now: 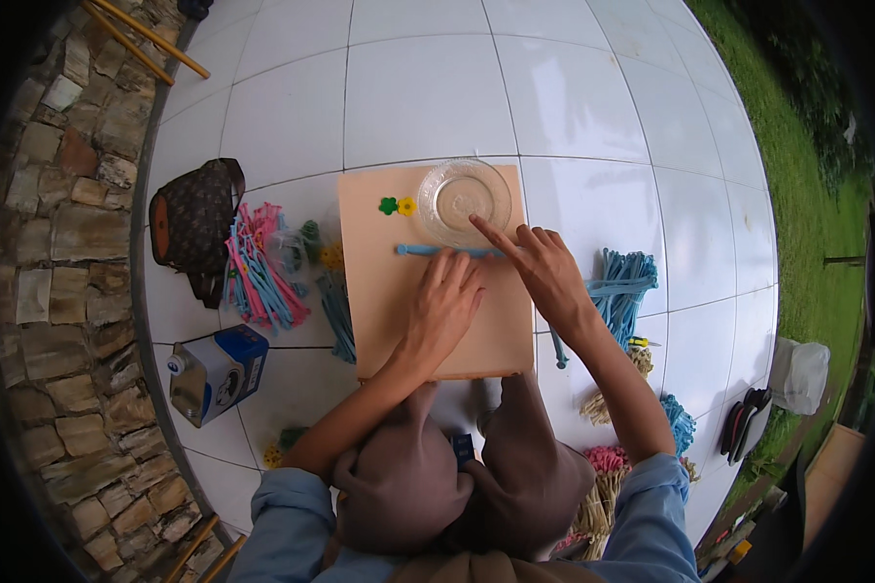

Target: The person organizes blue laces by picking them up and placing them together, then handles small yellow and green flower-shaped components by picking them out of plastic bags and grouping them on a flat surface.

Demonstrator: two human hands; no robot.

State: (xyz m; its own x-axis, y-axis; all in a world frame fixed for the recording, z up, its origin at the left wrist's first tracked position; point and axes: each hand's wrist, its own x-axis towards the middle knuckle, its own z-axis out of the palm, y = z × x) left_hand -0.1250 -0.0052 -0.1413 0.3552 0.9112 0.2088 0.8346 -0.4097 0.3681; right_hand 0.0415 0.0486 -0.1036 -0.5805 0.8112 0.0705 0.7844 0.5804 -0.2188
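A light-blue cord with a knobbed end (418, 250) lies across the tan board (379, 321). My left hand (444, 296) rests on the board, its fingertips at the cord's near edge and its fingers loosely spread. Reaching in from the right, my right hand (542, 267) points its index finger into the clear glass dish (437, 225) at the board's far right. That fingertip appears to touch the dish's inside, and the other fingers are bent but apart. A green flower-shaped piece (388, 205) and a yellow flower-shaped piece (406, 206) sit left of the dish.
Bundles of pink and blue cords (262, 272) lie left of the board, by a brown bag (196, 219) and a blue-and-silver can (219, 374). To the right are more blue cords (624, 287) and a yellow-handled tool (640, 342). A stone wall (87, 321) borders the left.
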